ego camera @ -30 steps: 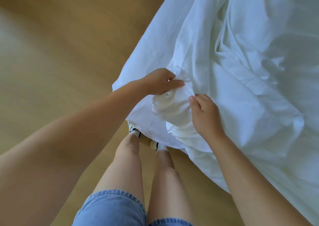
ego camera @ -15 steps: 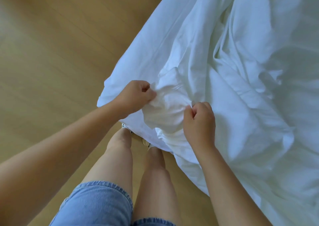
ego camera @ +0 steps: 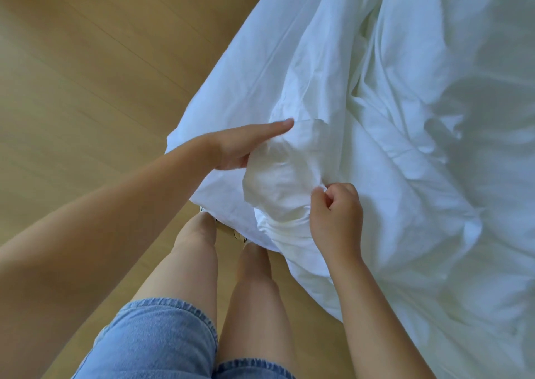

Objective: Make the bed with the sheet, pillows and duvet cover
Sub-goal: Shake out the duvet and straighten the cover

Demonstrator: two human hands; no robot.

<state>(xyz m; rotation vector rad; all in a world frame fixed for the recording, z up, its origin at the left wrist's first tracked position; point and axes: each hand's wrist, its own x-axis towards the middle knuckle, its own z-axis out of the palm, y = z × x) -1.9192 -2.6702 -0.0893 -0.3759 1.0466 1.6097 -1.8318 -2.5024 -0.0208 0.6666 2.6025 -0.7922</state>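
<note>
- Head view: the crumpled white cloth (ego camera: 405, 176) hangs down to the wooden floor (ego camera: 86, 89).
- The right grip (ego camera: 337, 216), fingers curled, pinches a bunched fold.
- The left grip (ego camera: 240, 147) lays one straight finger on the cloth. The rest is hidden, so I cannot tell its hold.

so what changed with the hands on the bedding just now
The left hand released its pinch and now stretches a straight finger along a fold of the white bedding. The right hand closed into a fist, pinching the fabric. The bedding stays draped toward the floor.
</note>
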